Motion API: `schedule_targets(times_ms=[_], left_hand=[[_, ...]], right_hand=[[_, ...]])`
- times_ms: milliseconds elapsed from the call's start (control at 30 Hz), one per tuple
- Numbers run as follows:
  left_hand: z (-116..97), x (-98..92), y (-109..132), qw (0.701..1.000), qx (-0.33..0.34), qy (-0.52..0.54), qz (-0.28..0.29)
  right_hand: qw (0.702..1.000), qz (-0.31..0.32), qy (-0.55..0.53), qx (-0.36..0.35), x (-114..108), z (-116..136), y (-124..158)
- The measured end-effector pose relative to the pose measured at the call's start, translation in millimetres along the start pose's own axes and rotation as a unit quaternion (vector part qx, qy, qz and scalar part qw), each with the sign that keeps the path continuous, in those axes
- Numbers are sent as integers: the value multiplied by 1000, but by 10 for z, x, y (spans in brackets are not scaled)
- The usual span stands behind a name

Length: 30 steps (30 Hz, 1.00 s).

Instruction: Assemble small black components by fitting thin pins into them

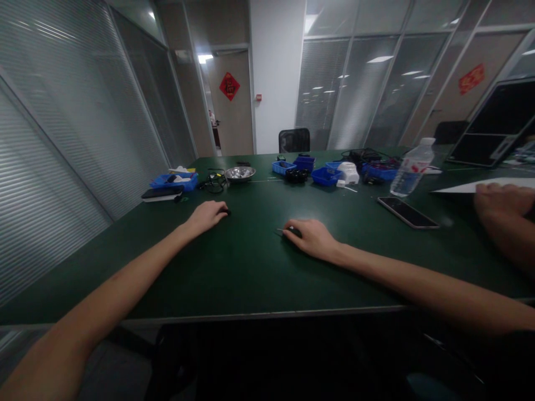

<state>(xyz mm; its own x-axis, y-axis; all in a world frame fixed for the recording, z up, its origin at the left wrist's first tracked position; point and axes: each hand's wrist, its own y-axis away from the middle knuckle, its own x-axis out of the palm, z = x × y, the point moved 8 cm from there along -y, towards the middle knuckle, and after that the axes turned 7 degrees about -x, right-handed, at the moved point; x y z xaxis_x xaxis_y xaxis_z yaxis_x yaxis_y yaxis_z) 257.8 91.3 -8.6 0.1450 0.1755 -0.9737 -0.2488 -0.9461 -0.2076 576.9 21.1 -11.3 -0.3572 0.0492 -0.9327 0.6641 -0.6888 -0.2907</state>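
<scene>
— Glass-walled office, dark green table (251,273). Why are both arms stretched flat across it?
— To pin small things down: the left hand (208,215) cups a dark object (226,212), the right hand (311,238) covers another small black piece (292,230). Whether either is truly gripped, I cannot tell.

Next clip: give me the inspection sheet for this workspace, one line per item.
Surface: dark green table.
Job's things: small dark object under left hand; another small dark object under right hand.
Clutter: blue bins, metal bowl, water bottle, phone.
Hands: left hand and right hand rest on the table; grip unclear.
Cables: black tangle beside the bowl.
Surroundings: glass partitions; another person's hand at right.
</scene>
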Motion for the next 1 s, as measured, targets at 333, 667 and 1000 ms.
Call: schedule_targets(times_ms=[333,667,1000], left_hand=[[1751,-187,278,958,-264,-114,-21],[1989,-135,266,952,-293,-85,-20],[2011,-244,283,946,-317,-70,11]], right_hand=[[1000,-1,-10,-6,-12,19,12],[1000,2,-10,-9,-22,26,3],[1000,-7,0,-13,-16,26,8]])
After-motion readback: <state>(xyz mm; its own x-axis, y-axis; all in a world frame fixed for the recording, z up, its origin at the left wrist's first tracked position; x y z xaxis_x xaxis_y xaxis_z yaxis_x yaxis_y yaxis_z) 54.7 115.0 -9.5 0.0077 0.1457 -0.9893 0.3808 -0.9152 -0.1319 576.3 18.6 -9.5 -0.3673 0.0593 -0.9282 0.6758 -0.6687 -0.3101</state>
